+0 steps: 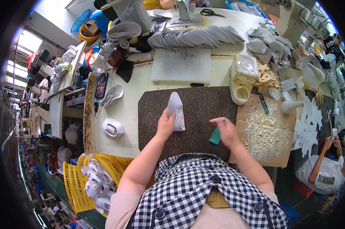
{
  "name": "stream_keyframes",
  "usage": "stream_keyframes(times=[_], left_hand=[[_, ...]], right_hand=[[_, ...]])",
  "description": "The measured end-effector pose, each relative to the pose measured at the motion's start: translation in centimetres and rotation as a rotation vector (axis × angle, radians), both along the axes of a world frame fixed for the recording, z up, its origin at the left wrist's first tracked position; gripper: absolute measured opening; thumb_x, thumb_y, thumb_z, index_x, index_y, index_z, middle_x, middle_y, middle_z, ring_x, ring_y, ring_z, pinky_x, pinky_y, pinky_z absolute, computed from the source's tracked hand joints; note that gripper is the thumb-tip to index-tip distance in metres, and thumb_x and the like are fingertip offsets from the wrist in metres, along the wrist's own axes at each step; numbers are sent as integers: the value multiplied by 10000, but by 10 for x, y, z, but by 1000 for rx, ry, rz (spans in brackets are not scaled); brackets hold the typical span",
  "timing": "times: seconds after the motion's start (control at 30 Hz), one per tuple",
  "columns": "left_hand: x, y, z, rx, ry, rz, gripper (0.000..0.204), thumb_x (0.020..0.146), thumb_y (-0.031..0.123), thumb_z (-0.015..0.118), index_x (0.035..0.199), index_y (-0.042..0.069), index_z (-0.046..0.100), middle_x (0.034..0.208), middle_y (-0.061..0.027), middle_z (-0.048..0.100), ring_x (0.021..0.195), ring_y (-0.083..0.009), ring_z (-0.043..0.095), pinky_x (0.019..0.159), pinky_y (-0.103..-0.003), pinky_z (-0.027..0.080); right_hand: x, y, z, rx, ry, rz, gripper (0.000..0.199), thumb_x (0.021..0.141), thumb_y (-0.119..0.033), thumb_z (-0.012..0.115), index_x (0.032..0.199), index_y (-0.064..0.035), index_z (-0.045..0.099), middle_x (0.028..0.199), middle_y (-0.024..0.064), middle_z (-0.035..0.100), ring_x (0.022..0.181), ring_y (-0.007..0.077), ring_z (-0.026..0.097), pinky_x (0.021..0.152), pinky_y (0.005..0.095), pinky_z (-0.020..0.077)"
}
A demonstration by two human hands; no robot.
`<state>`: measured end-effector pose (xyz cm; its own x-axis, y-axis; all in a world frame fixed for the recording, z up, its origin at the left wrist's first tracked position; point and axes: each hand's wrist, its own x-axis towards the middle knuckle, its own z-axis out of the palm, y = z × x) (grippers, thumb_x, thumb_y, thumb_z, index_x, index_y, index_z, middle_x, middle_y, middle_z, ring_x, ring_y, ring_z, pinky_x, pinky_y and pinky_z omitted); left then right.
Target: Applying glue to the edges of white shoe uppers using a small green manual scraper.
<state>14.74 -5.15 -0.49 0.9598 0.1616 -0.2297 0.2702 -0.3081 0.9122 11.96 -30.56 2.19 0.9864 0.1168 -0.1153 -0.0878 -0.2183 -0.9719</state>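
My left hand is closed round the lower left edge of a white shoe upper, thumb across its front. The upper stands tilted above a dark speckled mat, its pointed end away from me. My right hand is over the right part of the mat, apart from the upper. Its lower fingers are curled round a small green object, while the index finger points left. Most of that green object is hidden in the palm, so its kind is unclear. Another white shoe upper lies on the table to the left.
Right of the mat, a cardboard sheet carries pale crumbs and a green pen. Beyond the mat are a white board and a row of stacked uppers. A phone lies left; a yellow basket holds uppers below.
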Motion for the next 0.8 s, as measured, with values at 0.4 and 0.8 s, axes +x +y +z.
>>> stream_keyframes(times=[0.4, 0.8], left_hand=[[-24, 24, -4, -360, -3, 133, 154, 891, 131, 495, 1006, 35, 535, 834, -33, 612, 773, -97, 558, 730, -253, 431], [14, -16, 21, -340, 91, 78, 317, 878, 208, 429, 1152, 57, 479, 842, 3, 582, 663, -61, 514, 537, -205, 389]], right_hand=[[48, -89, 37, 108, -227, -520, 165, 861, -78, 555, 1021, -38, 545, 851, 26, 563, 783, 83, 544, 657, 214, 447], [85, -90, 15, -382, -234, -492, 152, 841, -104, 556, 978, -38, 550, 774, 109, 593, 660, 189, 570, 614, 273, 445]])
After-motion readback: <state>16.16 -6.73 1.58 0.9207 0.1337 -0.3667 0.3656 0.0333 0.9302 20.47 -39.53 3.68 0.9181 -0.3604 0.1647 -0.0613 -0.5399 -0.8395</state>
